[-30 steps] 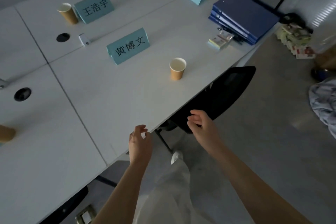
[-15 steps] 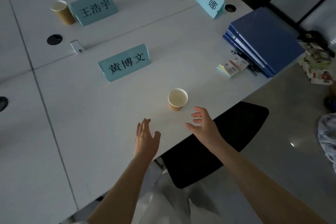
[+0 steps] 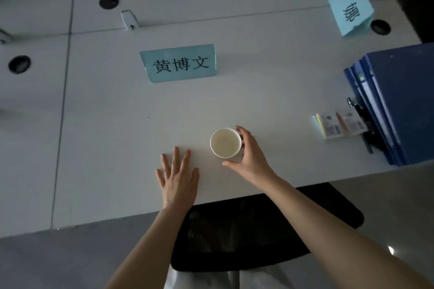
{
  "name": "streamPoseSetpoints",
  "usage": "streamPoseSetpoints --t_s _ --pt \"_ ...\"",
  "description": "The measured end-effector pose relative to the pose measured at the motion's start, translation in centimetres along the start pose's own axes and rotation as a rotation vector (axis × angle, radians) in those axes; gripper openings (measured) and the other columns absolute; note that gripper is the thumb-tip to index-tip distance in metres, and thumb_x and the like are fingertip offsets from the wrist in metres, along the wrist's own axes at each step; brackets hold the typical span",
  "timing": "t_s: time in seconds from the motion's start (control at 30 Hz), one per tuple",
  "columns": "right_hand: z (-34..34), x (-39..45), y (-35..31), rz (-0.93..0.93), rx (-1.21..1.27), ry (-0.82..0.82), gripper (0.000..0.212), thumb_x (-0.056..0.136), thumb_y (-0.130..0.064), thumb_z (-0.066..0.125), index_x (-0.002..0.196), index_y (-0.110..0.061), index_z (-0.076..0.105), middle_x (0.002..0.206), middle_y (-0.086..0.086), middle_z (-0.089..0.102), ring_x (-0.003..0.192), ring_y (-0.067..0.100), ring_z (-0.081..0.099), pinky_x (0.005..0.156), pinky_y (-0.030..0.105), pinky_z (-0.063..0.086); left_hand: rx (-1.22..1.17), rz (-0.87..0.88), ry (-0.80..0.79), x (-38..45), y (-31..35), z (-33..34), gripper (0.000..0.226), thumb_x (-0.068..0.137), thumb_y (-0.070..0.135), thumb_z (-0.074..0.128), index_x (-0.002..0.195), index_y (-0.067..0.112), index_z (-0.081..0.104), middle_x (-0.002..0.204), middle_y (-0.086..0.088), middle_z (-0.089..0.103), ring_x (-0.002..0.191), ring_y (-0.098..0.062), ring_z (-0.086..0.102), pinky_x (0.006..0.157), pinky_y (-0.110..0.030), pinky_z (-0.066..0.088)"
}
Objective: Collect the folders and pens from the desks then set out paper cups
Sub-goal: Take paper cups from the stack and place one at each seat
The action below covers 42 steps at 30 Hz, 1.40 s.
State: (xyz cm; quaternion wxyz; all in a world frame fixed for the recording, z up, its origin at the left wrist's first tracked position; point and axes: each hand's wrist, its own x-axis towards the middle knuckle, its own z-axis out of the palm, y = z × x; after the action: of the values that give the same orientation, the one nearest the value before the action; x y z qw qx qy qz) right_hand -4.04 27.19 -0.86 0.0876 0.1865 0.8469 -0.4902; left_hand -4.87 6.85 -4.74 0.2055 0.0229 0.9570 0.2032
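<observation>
While the right hand curls its fingers and thumb round the paper cup standing upright near the front edge of the desk, below the name card, a light squeeze suits it, the left hand lying flat, fingers spread, beside.

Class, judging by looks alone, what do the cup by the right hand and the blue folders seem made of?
White-lined brown cup: likely paper, with a matte inside and a thin rolled rim. Stacked dark blue folders: probably plastic-covered board, with smooth, faintly sheened covers. The right hand curls round the cup.
</observation>
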Motion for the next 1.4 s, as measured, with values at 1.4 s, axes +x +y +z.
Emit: streamPoseSetpoints --t_s 1.4 --pt "-7.3 24.4 -3.4 -0.134 0.0 0.14 0.066 0.067 -0.031 0.081 0.122 -0.018 0.047 0.12 0.001 0.059 0.107 0.017 0.059 0.091 0.04 0.051 0.157 -0.088 0.239 11.1 8.2 2.2 0.07 0.088 0.05 0.033 0.153 0.025 0.024 0.163 0.0 0.014 0.151 -0.028 0.001 0.119 -0.055 0.004"
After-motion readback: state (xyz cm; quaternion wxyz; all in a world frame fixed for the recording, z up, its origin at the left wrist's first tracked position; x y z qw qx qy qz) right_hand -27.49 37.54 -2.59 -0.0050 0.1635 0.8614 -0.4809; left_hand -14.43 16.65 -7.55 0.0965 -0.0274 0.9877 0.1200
